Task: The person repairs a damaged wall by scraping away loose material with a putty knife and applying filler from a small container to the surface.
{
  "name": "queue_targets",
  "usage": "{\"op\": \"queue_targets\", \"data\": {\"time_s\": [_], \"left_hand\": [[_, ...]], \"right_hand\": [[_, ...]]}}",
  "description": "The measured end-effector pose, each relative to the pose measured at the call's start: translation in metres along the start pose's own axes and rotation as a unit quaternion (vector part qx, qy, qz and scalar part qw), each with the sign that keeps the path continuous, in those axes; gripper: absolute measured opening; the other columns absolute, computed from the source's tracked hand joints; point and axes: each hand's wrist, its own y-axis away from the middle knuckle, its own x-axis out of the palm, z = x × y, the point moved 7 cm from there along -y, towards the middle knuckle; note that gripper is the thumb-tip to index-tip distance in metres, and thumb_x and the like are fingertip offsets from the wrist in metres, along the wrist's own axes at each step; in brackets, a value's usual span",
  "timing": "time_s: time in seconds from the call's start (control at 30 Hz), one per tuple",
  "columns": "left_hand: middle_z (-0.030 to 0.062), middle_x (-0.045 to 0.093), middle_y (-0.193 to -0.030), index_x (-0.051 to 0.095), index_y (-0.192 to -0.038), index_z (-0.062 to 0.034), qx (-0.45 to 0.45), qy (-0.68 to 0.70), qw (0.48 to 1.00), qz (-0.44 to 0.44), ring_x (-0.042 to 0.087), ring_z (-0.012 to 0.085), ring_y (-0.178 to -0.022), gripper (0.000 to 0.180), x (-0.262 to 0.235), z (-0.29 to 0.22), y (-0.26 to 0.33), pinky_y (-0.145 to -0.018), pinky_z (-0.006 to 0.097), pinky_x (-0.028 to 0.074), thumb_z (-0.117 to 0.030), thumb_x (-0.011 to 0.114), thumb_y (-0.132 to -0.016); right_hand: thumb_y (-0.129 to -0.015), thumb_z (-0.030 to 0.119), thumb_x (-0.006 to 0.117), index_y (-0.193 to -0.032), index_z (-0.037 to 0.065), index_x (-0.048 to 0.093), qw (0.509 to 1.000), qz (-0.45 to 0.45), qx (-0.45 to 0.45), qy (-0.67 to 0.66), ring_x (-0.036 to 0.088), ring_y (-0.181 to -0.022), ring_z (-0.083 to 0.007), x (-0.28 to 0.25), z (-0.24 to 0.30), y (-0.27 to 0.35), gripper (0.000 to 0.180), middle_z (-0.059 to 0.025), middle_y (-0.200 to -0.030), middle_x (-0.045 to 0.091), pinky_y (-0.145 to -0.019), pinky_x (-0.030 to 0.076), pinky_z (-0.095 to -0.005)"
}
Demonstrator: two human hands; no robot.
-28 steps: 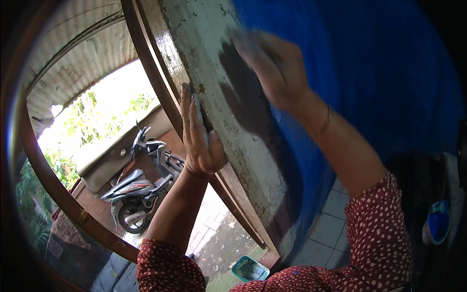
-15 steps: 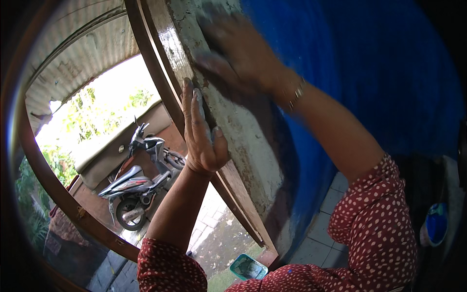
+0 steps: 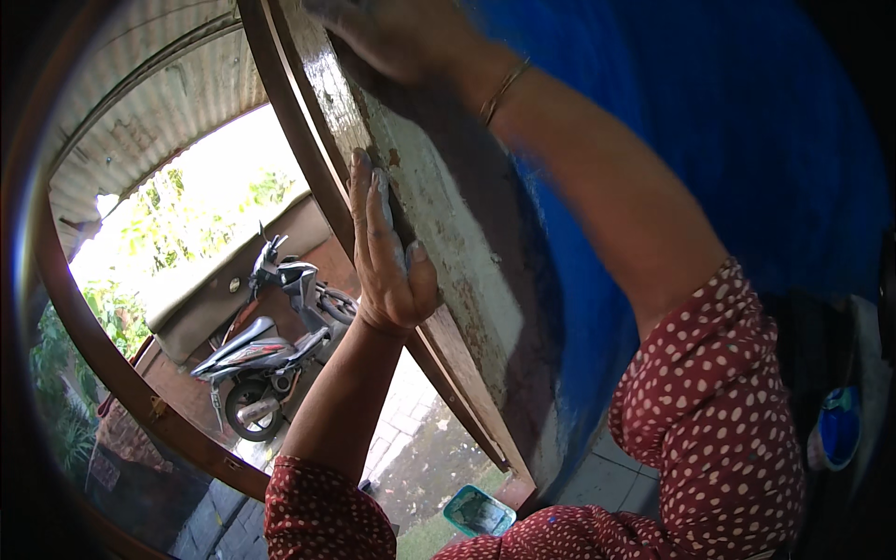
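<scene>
My left hand [image 3: 392,271] lies against the wooden door frame [image 3: 476,392], fingers stretched upward and smudged with grey-white residue. Nothing shows in its grasp. High up, my right hand [image 3: 401,37] is at the rough, patchy grey-white strip of wall [image 3: 448,224] beside the frame. Motion smears its fingers and the upper picture edge cuts into them, so whether it holds anything is hidden. A bracelet [image 3: 504,89] circles that wrist. Right of the bare strip, the wall is painted blue [image 3: 597,308].
A teal tray [image 3: 479,511] with greyish contents rests on the ground below. At the lower right is a container with blue paint [image 3: 840,427]. Through the doorway a parked motorbike [image 3: 266,364] stands on paving. A brown curved door edge [image 3: 103,364] runs along the left.
My right hand has moved up and to the left along the wall strip, and its forearm has followed. My left hand stays in place on the frame.
</scene>
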Motion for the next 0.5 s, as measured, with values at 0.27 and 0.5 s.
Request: {"op": "queue_targets", "data": {"time_s": [0.27, 0.5], "left_hand": [[0.0382, 0.023, -0.143, 0.025, -0.137, 0.0150, -0.019, -0.006, 1.000, 0.004, 0.025, 0.0501, -0.134, 0.064, 0.000, 0.001, 0.010, -0.112, 0.051, 0.020, -0.011, 0.038, -0.080], [0.0357, 0.024, -0.144, 0.027, -0.138, 0.0128, -0.019, -0.006, 1.000, -0.006, 0.025, 0.0482, -0.135, 0.063, 0.001, 0.001, 0.001, -0.112, 0.050, 0.020, -0.012, 0.037, -0.081]], "right_hand": [[-0.094, 0.039, 0.044, -0.123, 0.013, 0.057, 0.997, -0.058, -0.053, 0.003, 0.048, -0.123, -0.0332, 0.018, 0.008, 0.147, 0.041, -0.0170, -0.125, 0.057, -0.110, 0.027, -0.0459], [-0.098, 0.043, 0.029, -0.134, -0.012, 0.037, 0.998, -0.056, 0.005, 0.014, 0.021, -0.139, -0.0371, -0.022, -0.043, 0.051, 0.066, -0.0299, -0.144, 0.030, -0.116, 0.010, -0.0446]]}}
